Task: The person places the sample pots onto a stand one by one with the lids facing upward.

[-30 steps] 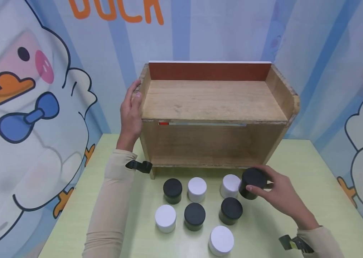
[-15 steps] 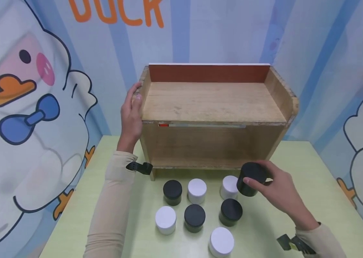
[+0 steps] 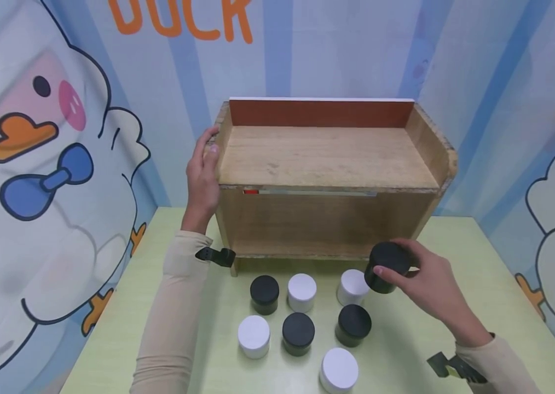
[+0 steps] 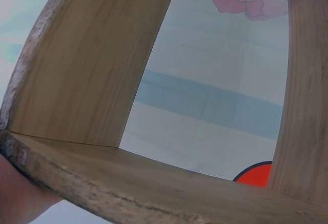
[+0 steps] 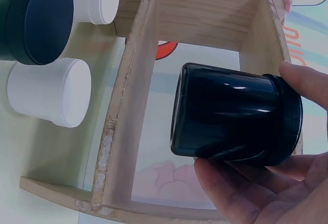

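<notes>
My right hand (image 3: 432,282) pinches a black lidded jar (image 3: 386,268) between thumb and fingers, close in front of the lower right of a wooden two-tier shelf (image 3: 324,156). The right wrist view has the jar (image 5: 225,114) on its side across the frame, lid toward the palm, overlapping the shelf's opening. A white jar (image 3: 351,287) stands just left of it in the head view. My left hand (image 3: 202,186) grips the shelf's left side panel, thumb near the front edge. Only part of that hand (image 4: 23,193) shows in the left wrist view.
Several more black and white jars stand in loose rows before the shelf, including a black jar (image 3: 264,294) at back left and a white jar (image 3: 339,369) nearest me. Beneath lies a pale green table (image 3: 460,262), with a duck-print cloth (image 3: 351,49) behind.
The black jar in my right hand has risen slightly. My left hand keeps its hold on the shelf, and the standing jars have not moved.
</notes>
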`<action>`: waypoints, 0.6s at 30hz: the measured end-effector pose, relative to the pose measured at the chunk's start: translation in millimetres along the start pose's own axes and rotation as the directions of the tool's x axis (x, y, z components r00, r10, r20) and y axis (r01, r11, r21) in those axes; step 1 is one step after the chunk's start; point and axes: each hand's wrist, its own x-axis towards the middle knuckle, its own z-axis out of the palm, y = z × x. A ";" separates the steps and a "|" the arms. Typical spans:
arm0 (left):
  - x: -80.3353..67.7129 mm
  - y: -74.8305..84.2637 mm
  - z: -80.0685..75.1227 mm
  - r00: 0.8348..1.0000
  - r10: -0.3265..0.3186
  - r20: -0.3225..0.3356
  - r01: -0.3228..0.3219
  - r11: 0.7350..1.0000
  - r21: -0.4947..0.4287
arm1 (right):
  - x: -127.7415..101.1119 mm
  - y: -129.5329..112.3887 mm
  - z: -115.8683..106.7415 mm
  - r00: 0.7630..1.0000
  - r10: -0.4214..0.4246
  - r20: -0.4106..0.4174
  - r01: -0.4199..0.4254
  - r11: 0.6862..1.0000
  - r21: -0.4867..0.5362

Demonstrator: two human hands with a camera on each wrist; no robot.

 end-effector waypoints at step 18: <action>-16.3 38.0 -1.4 1.000 -0.004 0.002 0.004 1.000 -0.009 | 7.1 -20.5 -16.8 0.997 -0.078 0.024 0.079 0.995 -0.053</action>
